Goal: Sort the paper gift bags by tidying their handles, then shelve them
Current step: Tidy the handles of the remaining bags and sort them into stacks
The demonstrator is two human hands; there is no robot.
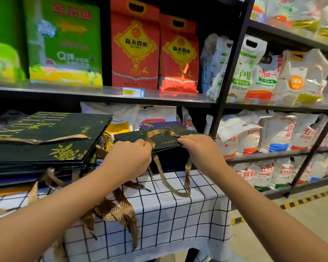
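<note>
A flat dark green gift bag (133,137) with gold lettering lies on top of a small pile on the checked tablecloth (178,214). My left hand (130,157) pinches its near edge by the gold ribbon handle (159,134), which curls over the bag's top. My right hand (199,148) grips the same edge further right. A second ribbon loop (170,184) hangs down over the table's front. A taller stack of the same green bags (45,140) lies at the left, its ribbons (112,210) spilling loose over the cloth.
A black shelf (102,95) with green and red rice bags runs just above the table. White sacks fill the racks to the right (273,133). A yellow-black floor strip (301,201) marks the aisle at the lower right.
</note>
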